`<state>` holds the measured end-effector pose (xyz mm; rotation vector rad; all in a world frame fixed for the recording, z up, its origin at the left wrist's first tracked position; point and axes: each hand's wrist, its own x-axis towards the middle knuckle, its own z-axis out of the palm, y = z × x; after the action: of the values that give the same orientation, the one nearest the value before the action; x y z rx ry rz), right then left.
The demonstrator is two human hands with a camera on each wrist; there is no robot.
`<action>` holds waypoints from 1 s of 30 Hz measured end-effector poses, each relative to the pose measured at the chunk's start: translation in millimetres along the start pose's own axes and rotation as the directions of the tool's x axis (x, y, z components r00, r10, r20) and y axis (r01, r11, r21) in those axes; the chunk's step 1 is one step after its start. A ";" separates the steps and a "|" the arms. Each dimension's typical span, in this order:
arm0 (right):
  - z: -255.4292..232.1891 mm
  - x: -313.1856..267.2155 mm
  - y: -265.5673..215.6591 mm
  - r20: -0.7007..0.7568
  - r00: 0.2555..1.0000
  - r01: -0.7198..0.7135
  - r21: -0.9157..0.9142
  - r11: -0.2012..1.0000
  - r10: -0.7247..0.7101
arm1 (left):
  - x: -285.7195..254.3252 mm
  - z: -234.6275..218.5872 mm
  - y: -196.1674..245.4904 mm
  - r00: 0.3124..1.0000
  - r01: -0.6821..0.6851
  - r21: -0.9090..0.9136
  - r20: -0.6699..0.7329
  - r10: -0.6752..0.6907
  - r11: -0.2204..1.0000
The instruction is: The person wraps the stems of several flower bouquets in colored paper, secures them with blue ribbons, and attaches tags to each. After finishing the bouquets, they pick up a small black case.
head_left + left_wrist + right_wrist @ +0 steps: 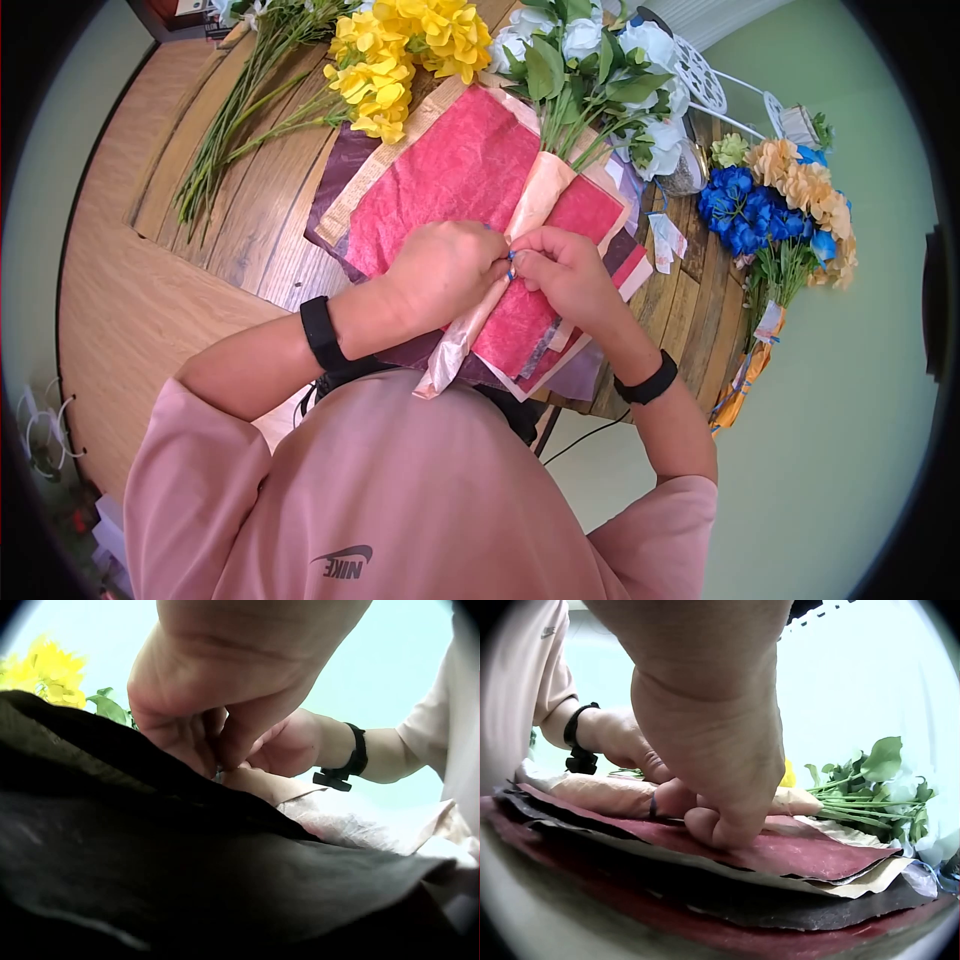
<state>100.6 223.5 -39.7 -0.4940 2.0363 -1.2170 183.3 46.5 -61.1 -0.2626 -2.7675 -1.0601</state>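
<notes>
A bunch of white flowers [650, 60] has its stems wrapped in a pale peach paper roll [540, 195], lying across red wrapping paper [440, 165]. Around the middle of the roll runs a blue tie [512, 262]. My left hand [445, 275] pinches the tie from the left, fingers curled; my right hand [570, 275] pinches it from the right with thumb and forefinger. Both hands' fingertips meet over the roll. In the right wrist view the blue tie [653, 806] circles the peach roll [604, 795] beside the right hand [712, 750]. The left wrist view hides most of the tie behind fingers.
Yellow flowers [375, 75] and long green stems [225, 145] lie at the back left of the wooden table [265, 240]. Blue flowers [745, 210] and peach flowers [810, 190] are at the right, near a white wire stand [700, 75]. Dark paper [345, 165] lies beneath the red sheets.
</notes>
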 end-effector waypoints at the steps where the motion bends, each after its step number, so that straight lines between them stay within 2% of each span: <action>1: -0.3 -0.5 -0.7 -0.001 1.000 0.001 0.001 1.000 -0.001 | -0.5 0.4 1.1 1.000 -0.001 0.001 0.001 0.001 1.000; 4: -0.3 -0.7 -0.9 0.004 1.000 -0.003 -0.008 1.000 0.003 | -1.2 1.5 1.6 1.000 0.016 0.034 0.006 -0.016 0.999; 10: 0.9 -1.4 -2.5 0.013 1.000 -0.007 -0.005 1.000 0.007 | -5.9 -3.3 0.3 0.995 0.004 -0.024 -0.101 -0.007 1.000; 12: 1.6 -0.8 -2.7 0.008 1.000 -0.029 0.000 1.000 0.029 | -10.5 -3.7 0.7 0.979 -0.185 0.075 -0.071 0.190 0.980; 23: 0.1 -1.1 -4.9 0.017 1.000 0.001 -0.056 0.998 0.000 | -5.8 2.1 0.7 0.976 -0.197 0.138 -0.067 0.208 0.971; 30: -0.9 -4.9 -8.7 0.028 0.997 0.073 -0.128 0.989 -0.070 | -4.3 1.5 4.2 0.985 -0.151 0.065 -0.074 0.156 0.986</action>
<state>103.0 222.9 -30.0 -0.6457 2.1020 -1.1197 188.3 50.1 -60.4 -0.4096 -2.6547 -0.9283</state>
